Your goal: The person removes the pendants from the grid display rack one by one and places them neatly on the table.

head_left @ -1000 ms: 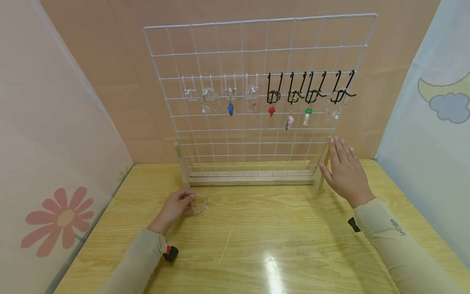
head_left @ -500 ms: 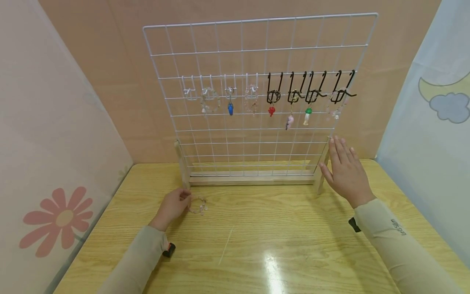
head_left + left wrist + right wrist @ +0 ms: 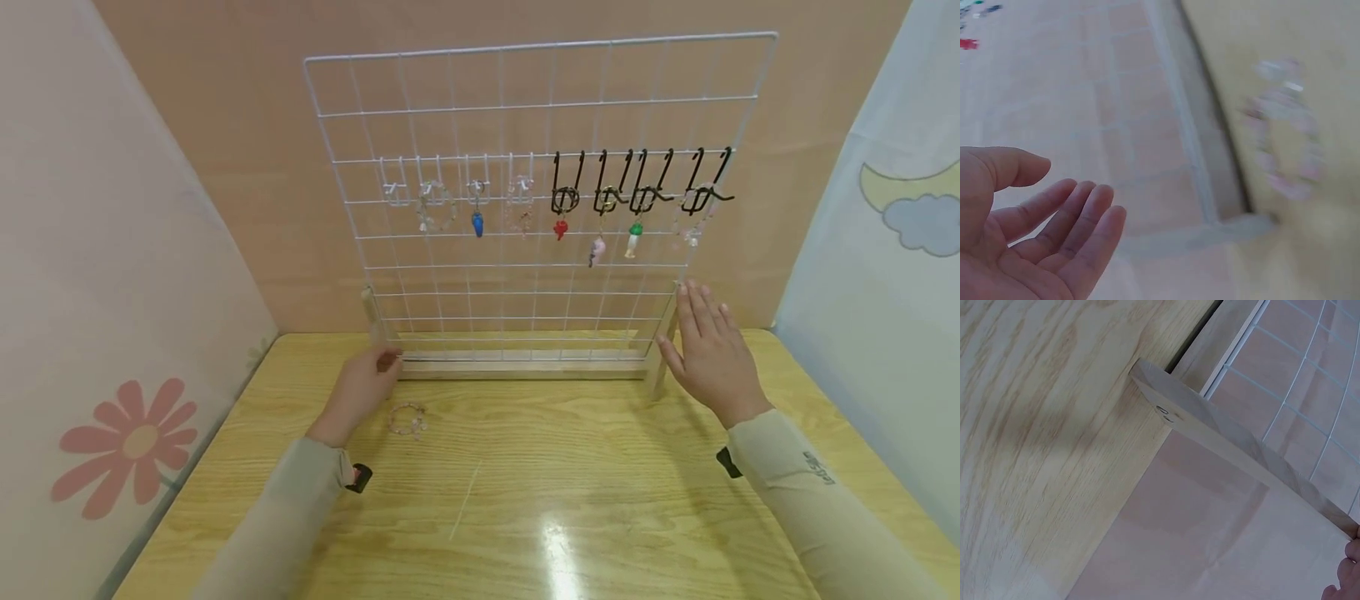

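A pink and clear beaded bracelet (image 3: 407, 420) lies on the table (image 3: 525, 475), in front of the rack's left end. My left hand (image 3: 360, 387) hovers beside the rack's left wooden foot, apart from the bracelet. In the left wrist view, its loosely bent fingers (image 3: 1079, 225) hold nothing, and the bracelet (image 3: 1285, 137) looks blurred. At the other end, my right hand (image 3: 712, 358) rests with straight fingers against the right wooden upright (image 3: 658, 354) of the white wire grid rack (image 3: 517, 367). Only some fingertips (image 3: 1352, 556) show in the right wrist view, at the upright's end.
White hooks (image 3: 396, 195) line the grid's left half and black hooks (image 3: 565, 200) its right. Bracelets (image 3: 437, 206) and keyrings hang there, including a blue charm (image 3: 477, 223), a red charm (image 3: 561, 229) and a green-topped charm (image 3: 634, 240). Fabric walls (image 3: 150, 250) enclose the table.
My left hand has let go of the bracelet, leaving it on the table, and has moved up toward the rack's left foot. My right hand stays on the right upright.
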Tool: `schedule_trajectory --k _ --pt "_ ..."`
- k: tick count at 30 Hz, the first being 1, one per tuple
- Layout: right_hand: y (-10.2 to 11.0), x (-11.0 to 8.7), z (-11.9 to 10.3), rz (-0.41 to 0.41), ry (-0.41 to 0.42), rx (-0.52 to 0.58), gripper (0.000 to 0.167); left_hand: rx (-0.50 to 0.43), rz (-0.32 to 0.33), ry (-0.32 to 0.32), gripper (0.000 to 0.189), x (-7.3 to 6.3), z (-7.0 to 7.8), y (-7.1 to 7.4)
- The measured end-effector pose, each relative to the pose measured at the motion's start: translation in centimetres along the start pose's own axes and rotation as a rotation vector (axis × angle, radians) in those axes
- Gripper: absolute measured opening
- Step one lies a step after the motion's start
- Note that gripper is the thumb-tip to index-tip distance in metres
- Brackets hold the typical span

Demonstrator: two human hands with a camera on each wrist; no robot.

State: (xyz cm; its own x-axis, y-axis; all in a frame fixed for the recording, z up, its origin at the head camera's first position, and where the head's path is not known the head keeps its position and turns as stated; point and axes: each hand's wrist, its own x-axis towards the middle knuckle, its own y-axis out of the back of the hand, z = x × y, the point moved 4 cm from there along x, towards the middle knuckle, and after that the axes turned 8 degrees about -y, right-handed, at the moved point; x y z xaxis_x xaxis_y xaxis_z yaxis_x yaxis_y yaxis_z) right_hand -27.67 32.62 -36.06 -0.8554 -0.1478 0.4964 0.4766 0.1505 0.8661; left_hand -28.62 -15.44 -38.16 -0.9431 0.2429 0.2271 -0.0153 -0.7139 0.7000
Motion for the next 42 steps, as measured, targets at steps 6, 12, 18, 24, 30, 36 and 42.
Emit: schedule_trajectory --k 6,12,18,24,30,36,42 --pt "0.1 -0.2 0.0 0.016 -0.004 0.007 0.079 -0.071 0.102 -0.077 0.037 2.2 4.0 1.4" --pt "0.0 -0.3 0.0 0.028 0.001 0.008 0.078 -0.226 0.263 -0.167 0.036 4.0 7.4 3.1" --pt "-0.2 -0.3 0.0 0.039 0.003 0.016 0.078 -0.449 0.406 -0.239 0.039 5.7 9.6 4.3" --pt "-0.1 -0.4 -0.1 0.046 0.01 0.011 0.078 -0.576 0.452 -0.249 0.046 7.2 10.7 4.8" --pt "-0.1 -0.3 0.1 0.061 0.021 0.008 0.08 -0.636 0.485 -0.27 0.047 8.6 11.2 4.8" --pt "-0.2 -0.2 0.3 0.084 0.043 0.015 0.079 -0.716 0.468 -0.223 0.044 9.1 11.4 4.7" --pt "-0.3 -0.2 0.5 0.106 0.058 0.015 0.076 -0.903 0.449 -0.168 0.037 9.7 11.8 4.4"
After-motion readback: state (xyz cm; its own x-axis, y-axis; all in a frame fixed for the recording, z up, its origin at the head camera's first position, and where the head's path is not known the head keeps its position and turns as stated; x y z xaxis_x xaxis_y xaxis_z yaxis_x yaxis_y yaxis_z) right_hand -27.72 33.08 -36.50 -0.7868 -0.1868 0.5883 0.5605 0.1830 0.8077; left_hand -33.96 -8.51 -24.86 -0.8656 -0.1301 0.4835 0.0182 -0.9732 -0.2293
